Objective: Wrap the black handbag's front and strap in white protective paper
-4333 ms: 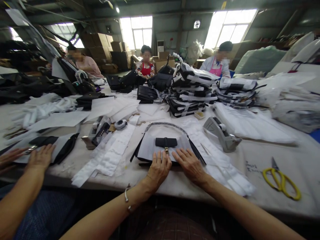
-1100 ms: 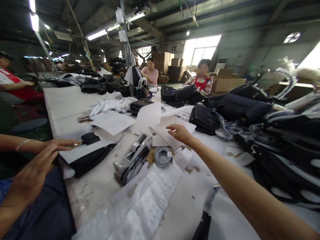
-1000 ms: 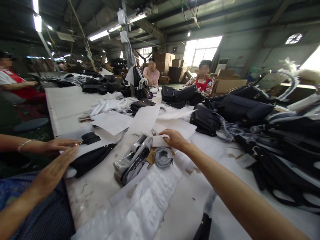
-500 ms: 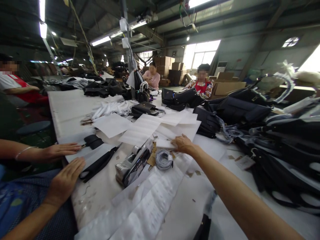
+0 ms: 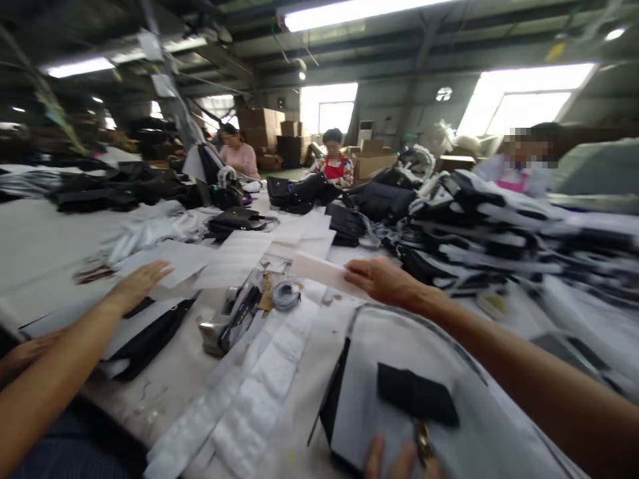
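My right hand (image 5: 382, 279) reaches across the table and pinches the edge of a white foam sheet (image 5: 322, 271), which is slightly raised. Only the fingertips of my left hand (image 5: 399, 460) show at the bottom edge. They are apart and rest on a black bag (image 5: 339, 399) beside its gold clasp (image 5: 423, 442). A pale sheet (image 5: 364, 406) covers much of the bag's face, with a short black strap (image 5: 417, 394) over it. A grey-wrapped handle arcs above the bag, partly behind my right forearm.
A neighbour's arm (image 5: 114, 299) extends from the left, over another black bag (image 5: 154, 332). Nearby lie a clear-wrapped package (image 5: 229, 319), a grey coil (image 5: 286, 295) and white packing strips (image 5: 264, 392). Black bags (image 5: 464, 219) are piled right; several people sit beyond.
My view has swung right, bringing the bag and my left fingertips into sight. My right hand now has the foam sheet partly lifted. The neighbour's nearer hand has reached forward over the table.
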Demonstrator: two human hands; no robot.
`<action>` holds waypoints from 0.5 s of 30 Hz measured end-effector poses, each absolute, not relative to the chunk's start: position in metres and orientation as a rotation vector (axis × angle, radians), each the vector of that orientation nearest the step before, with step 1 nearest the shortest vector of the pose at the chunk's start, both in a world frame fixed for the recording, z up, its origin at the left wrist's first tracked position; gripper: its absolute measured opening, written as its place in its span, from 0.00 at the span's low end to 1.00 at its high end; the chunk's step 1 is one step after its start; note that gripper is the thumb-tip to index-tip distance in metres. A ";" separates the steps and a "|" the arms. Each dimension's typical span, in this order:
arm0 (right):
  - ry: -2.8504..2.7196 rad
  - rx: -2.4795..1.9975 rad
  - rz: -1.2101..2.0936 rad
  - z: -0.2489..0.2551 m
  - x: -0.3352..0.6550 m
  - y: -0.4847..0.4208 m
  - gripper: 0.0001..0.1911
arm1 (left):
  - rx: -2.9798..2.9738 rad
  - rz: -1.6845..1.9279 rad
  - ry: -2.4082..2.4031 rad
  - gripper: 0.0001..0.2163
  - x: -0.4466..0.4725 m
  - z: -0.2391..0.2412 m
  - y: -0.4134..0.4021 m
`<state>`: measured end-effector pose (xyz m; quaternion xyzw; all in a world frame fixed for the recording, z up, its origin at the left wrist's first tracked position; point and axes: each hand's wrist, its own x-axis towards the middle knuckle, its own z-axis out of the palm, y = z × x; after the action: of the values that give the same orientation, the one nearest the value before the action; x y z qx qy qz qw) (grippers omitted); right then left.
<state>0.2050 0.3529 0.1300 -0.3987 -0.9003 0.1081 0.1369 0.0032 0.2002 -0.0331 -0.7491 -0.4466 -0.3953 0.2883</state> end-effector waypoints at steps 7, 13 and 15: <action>-2.667 -1.529 0.175 0.096 0.301 0.205 0.12 | -2.482 -1.120 -1.064 0.20 0.147 -0.097 0.107; -2.736 -1.338 0.169 0.016 0.313 0.144 0.21 | -2.513 -1.094 -1.078 0.18 0.132 -0.079 0.114; -2.729 -1.322 0.121 0.001 0.316 0.135 0.26 | -2.516 -1.062 -1.111 0.18 0.135 -0.078 0.109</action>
<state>0.3157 0.1348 0.0015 -0.4350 -0.8980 0.0397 0.0534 0.1354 0.1092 -0.0784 -0.8494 -0.3750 -0.3585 0.0965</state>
